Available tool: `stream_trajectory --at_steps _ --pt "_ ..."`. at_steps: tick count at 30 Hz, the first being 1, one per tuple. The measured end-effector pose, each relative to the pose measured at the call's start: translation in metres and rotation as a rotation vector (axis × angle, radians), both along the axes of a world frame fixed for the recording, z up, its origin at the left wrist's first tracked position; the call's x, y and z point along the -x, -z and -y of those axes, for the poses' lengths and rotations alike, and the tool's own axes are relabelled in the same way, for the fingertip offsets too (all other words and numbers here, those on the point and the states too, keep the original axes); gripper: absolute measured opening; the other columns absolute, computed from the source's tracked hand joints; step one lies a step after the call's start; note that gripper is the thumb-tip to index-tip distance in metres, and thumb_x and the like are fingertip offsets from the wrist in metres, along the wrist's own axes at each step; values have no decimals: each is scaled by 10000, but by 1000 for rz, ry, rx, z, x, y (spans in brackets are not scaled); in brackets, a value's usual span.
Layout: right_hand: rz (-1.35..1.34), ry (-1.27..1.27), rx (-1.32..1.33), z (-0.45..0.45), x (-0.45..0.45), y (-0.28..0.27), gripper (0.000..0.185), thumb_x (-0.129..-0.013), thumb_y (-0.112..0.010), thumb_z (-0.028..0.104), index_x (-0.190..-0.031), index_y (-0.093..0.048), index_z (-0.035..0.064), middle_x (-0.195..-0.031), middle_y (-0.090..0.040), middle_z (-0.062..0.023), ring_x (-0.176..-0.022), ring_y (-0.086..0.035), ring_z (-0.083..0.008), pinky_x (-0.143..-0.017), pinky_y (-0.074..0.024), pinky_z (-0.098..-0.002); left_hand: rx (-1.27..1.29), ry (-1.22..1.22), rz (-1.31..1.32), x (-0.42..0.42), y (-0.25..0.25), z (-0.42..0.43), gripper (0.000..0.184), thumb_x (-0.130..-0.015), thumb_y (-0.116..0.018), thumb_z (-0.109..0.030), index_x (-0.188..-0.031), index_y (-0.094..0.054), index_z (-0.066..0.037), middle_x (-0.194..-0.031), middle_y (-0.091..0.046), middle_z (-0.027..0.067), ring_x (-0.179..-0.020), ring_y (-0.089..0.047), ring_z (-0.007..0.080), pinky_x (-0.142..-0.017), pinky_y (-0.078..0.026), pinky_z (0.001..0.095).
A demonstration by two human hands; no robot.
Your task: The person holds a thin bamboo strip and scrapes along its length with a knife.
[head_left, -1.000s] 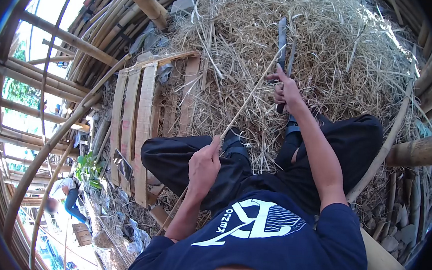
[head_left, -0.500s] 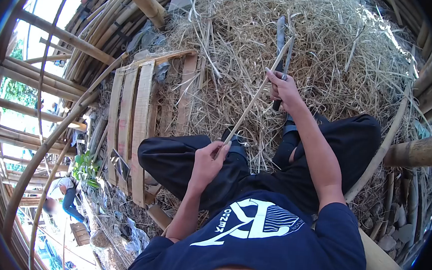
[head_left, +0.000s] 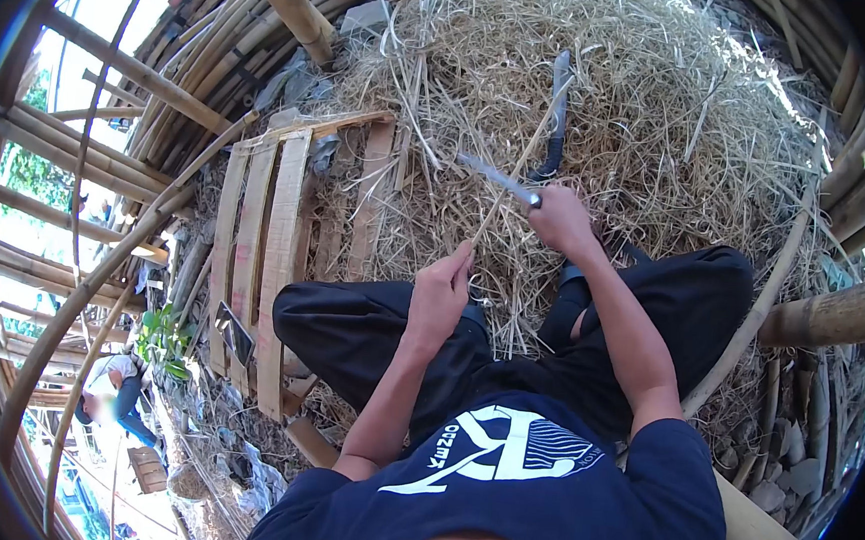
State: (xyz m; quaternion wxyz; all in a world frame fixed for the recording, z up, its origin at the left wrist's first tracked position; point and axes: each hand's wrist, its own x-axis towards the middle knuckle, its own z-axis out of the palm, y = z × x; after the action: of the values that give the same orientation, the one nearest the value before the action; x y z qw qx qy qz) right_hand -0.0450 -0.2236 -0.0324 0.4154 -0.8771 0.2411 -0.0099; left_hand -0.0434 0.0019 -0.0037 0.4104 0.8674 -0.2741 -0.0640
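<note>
A thin bamboo strip [head_left: 515, 180] rises at a slant from my left hand [head_left: 439, 296], whose fingers are closed round its lower part. My right hand [head_left: 560, 221] is wrapped round the handle of a knife [head_left: 497, 178]. The knife's blade points up and to the left and crosses the strip. Beyond my right hand, a larger blade with a dark handle [head_left: 558, 103] lies on the pile of shavings [head_left: 643, 124], apart from my fingers. The upper end of the strip passes close to that blade.
A wooden slatted pallet [head_left: 281, 259] lies left of my knee. Bamboo poles [head_left: 136, 69] form a frame at the left, and a thick bamboo piece [head_left: 820, 315] juts in at the right. Another person [head_left: 115, 388] is bent over at the far lower left.
The larger blade has left my right hand and lies on the shavings. The knife in that hand has swung left across the strip. Both hands are nearer each other.
</note>
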Motion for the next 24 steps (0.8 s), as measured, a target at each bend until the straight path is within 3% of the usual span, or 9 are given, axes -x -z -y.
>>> stream_trajectory --at_steps 3,7,11,14,17,19,21,22,24 --pt "-77 -123 101 -23 -1 4 282 -792 -576 229 -847 -675 -29 -877 -658 -255 -861 -645 -407 -810 -512 -473 40 32 188 -1 -1 -1 277 -901 -534 -32 -1170 -590 8 -835 -632 224 -724 -605 402 -629 -471 433" --pt "-78 -181 175 -25 -7 12 287 -797 -571 211 -889 -657 -47 -894 -660 -269 -868 -648 -410 -815 -517 -473 -63 30 210 6 -12 -10 277 -907 -525 -43 -1175 -587 -10 -844 -629 220 -751 -619 390 -633 -475 440" --pt "-237 197 161 38 -22 33 305 -788 -615 226 -937 -676 -33 -948 -679 -239 -938 -663 -376 -827 -529 -455 -202 22 129 27 -19 -32 274 -913 -527 -62 -1176 -594 -22 -850 -629 220 -785 -623 396 -649 -483 441" --pt "-256 157 228 52 -19 40 353 -814 -631 308 -935 -694 -18 -950 -680 -244 -915 -668 -374 -821 -523 -457 -174 23 82 30 -22 -47 263 -916 -528 -67 -1163 -606 -20 -880 -633 236 -798 -623 402 -661 -484 440" --pt "-156 180 -113 21 -22 39 462 -898 -567 417 -865 -686 -28 -829 -674 -230 -773 -669 -341 -699 -497 -445 -118 -66 21 22 -25 -37 247 -914 -535 -69 -1138 -613 1 -855 -621 256 -799 -618 415 -665 -481 427" --pt "58 -21 -256 -8 -14 30 439 -933 -523 395 -827 -669 -5 -621 -600 -91 -547 -527 -214 -557 -423 -384 -123 -73 -5 16 -31 -28 249 -916 -535 -71 -1142 -611 2 -850 -620 258 -801 -616 417 -666 -482 423" --pt "273 -213 -646 -31 -8 28 406 -945 -507 360 -813 -657 8 -561 -542 -18 -476 -464 -154 -480 -375 -329 -70 -54 -95 7 -25 -26 268 -926 -528 -74 -1175 -594 1 -851 -615 272 -812 -601 436 -663 -481 405" --pt "275 -213 -645 -37 -5 24 406 -945 -507 360 -813 -657 8 -561 -542 -18 -476 -464 -154 -480 -375 -329 -69 -54 -93 4 -24 -23 268 -926 -528 -74 -1175 -594 1 -851 -615 272 -812 -601 436 -663 -481 405" --pt "149 -392 -1310 -46 1 17 265 -935 -538 280 -940 -610 24 -527 -349 53 -406 -327 -55 -390 -240 -248 -54 -41 -102 -4 -23 -18 276 -944 -530 -105 -1192 -583 5 -770 -610 251 -697 -638 366 -624 -475 358"
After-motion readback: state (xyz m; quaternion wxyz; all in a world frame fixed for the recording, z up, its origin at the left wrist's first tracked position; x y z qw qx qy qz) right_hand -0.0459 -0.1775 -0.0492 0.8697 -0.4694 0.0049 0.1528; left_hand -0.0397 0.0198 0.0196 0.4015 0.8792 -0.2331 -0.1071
